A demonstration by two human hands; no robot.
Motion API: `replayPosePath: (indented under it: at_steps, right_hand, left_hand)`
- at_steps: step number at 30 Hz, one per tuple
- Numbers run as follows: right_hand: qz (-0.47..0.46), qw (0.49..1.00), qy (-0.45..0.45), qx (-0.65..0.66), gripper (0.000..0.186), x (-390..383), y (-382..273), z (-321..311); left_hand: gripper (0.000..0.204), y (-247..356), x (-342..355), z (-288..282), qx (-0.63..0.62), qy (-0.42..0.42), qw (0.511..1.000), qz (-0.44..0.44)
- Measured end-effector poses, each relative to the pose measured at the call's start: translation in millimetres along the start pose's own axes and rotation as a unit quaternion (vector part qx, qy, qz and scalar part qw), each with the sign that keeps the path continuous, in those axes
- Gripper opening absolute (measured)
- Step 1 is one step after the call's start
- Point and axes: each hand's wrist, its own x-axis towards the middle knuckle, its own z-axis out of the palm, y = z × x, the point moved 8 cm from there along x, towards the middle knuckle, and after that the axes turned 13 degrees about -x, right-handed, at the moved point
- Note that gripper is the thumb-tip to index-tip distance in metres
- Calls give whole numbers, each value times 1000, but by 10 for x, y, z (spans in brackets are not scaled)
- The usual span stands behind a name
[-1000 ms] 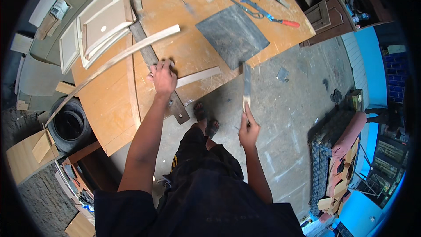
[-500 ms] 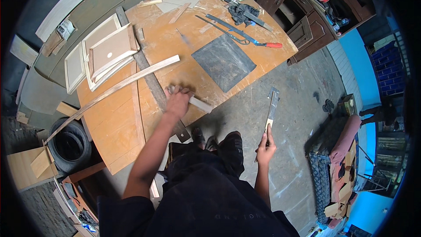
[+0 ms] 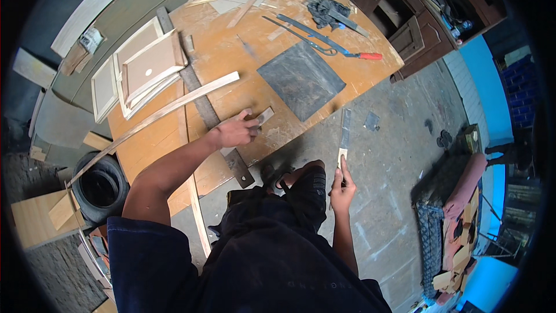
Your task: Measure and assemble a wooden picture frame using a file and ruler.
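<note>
My left hand point(image 3: 237, 131) is closed around a short, flat, greyish-brown wooden piece point(image 3: 265, 116) near the table's front edge. One end of the piece sticks out past my fingers; its middle is hidden under them. My right hand point(image 3: 343, 190) is off the table, over the concrete floor. It grips a flat-bladed tool point(image 3: 346, 130) by its pale handle, with the grey blade pointing away from me; its exact kind is unclear. A dark square sheet point(image 3: 301, 81) lies on the table ahead of my hands.
The wooden table point(image 3: 145, 165) carries stacked frames point(image 3: 152, 64), a long wood strip point(image 3: 174, 104), a dark flat bar point(image 3: 202, 104), a red-handled tool point(image 3: 370, 55), scissors point(image 3: 327, 52) and a black cloth point(image 3: 325, 13). A tyre point(image 3: 99, 188) stands at left, a cabinet point(image 3: 425, 40) far right.
My left hand has turned, and the wooden piece now points away to the right instead of toward the front edge. My right hand and its tool have shifted slightly left.
</note>
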Motion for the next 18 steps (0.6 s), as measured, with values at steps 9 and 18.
replayPosePath:
  at_steps: [9, 18]
  right_hand:
    - [4, 998, -65, 28, 36, -127, -399, 82]
    - [-109, 976, -191, -4, 36, -240, -923, 855]
  left_hand:
    - [58, -268, -500, -430, -328, 198, 818, -429]
    - [54, 212, -498, 107, -397, 237, 783, -416]
